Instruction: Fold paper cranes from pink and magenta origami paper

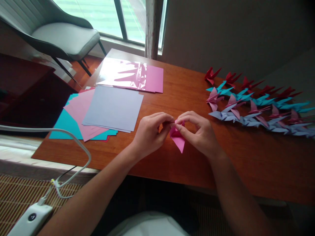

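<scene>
Between my two hands is a folded piece of bright pink origami paper (178, 143), one pointed flap hanging down toward the table's front. My left hand (155, 129) pinches its upper left part with thumb and fingertips. With thumb and forefinger, my right hand (197, 127) grips the top right of the same paper. The fingertips of both hands nearly meet and hide the paper's upper folds. To the right stand rows of folded paper cranes: red cranes (211, 76), turquoise cranes (242, 95), pink cranes (213, 98) and pale lilac cranes (246, 118).
The wooden table (152, 164) carries pale lilac sheets (115, 106), pink sheets (81, 111) and turquoise sheets (64, 126) at left. Behind them lies a glossy plastic packet (130, 73) of pink paper. A white cable (81, 144) loops past the left edge, near a white power strip (31, 219). A chair (66, 36) stands beyond.
</scene>
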The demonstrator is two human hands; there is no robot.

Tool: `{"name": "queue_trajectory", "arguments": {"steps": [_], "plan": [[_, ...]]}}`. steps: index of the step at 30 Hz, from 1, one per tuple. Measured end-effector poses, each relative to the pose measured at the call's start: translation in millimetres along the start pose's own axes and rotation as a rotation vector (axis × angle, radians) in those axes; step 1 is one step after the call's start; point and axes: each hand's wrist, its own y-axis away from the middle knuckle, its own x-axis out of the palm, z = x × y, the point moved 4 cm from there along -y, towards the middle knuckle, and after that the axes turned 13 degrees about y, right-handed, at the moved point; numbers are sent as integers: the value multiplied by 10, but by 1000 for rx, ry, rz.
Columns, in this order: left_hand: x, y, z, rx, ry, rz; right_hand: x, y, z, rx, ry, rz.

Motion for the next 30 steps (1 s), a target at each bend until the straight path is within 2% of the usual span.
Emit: {"name": "queue_trajectory", "arguments": {"steps": [4, 9, 14, 30], "plan": [[9, -5, 37, -46, 29, -20, -2, 3, -17, 24, 14, -13], [-12, -16, 99, -150, 230, -78, -11, 14, -63, 99, -118, 5], [-29, -19, 114, -181, 292, -88, -4, 20, -99, 169, -189, 27], [-18, -11, 42, -58, 73, -47, 14, 8, -58, 74, -116, 29]]}}
